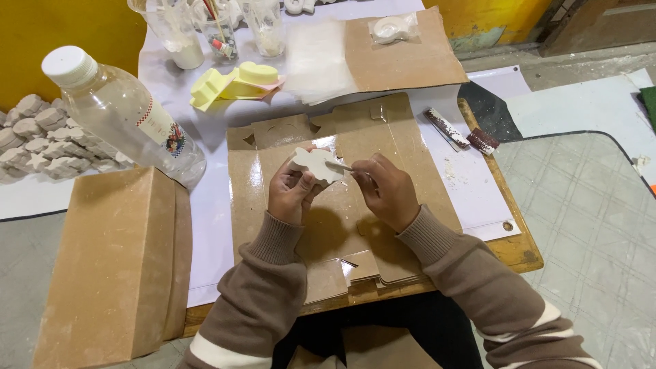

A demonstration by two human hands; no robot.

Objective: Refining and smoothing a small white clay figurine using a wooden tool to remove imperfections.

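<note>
- Brown sleeves reach in toward flattened cardboard point(383, 205) on the table.
- White plaster cast point(316, 164) is held above it, pinched in the curled left hand point(292, 188).
- Right hand point(386, 191) is closed around a thin tool point(339, 165) touching the cast.

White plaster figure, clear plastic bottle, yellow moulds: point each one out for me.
White plaster figure point(316, 164), head view, on its flat face.
Clear plastic bottle point(130, 116), head view, on its body.
Yellow moulds point(236, 82), head view, on the middle of the pile.
</note>
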